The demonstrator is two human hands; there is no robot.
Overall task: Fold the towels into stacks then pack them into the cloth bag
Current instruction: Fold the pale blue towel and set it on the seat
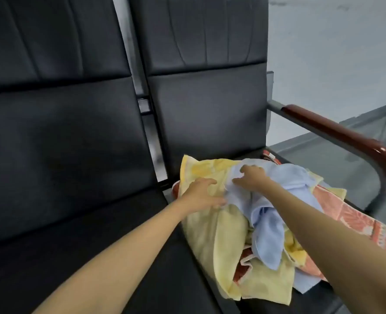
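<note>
Blue towel (275,196) under right hand (252,177)

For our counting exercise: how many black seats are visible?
2: the left seat is bare; the right seat holds the towel pile. More may lie outside the frame.

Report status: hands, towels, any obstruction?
Left hand spread on yellow towel. Right hand gripping blue towel. Towels heaped unfolded on seat. Cloth bag not in view; nothing blocking.

Soft matt cloth towels (212,227) lie on smooth black leather-like seats (74,155) with a glossy wooden armrest (337,132).
</note>
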